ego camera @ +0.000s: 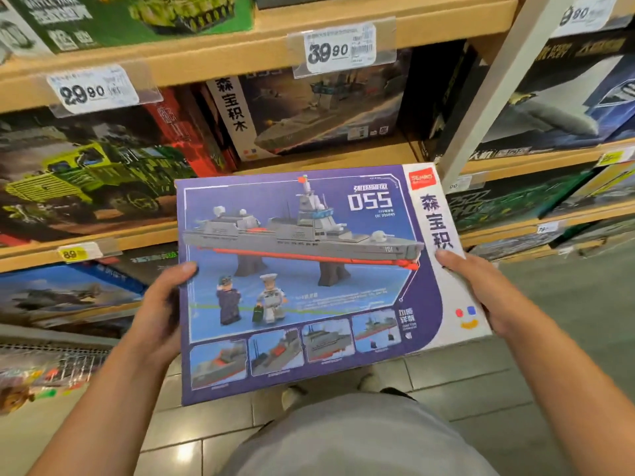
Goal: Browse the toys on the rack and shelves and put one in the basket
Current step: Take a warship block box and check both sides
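I hold a flat purple-and-blue toy box (309, 280) in front of me, printed with a grey warship, two small figures and "055". My left hand (161, 310) grips its left edge, thumb lying on the printed face. My right hand (481, 297) grips its right edge, thumb on the white strip with dark characters. The box is tilted slightly, its face turned up toward me. No basket shows clearly; a wire grid (68, 362) with packets sits at the lower left.
Wooden shelves (206, 60) carry more boxed building sets: a green truck box (86, 173), a warship box (319, 111), a dark box (563, 101) on the right. Price tags 29.90 (92, 91) and 39.90 (338, 49) hang on the shelf edge. Tiled floor (481, 389) lies below.
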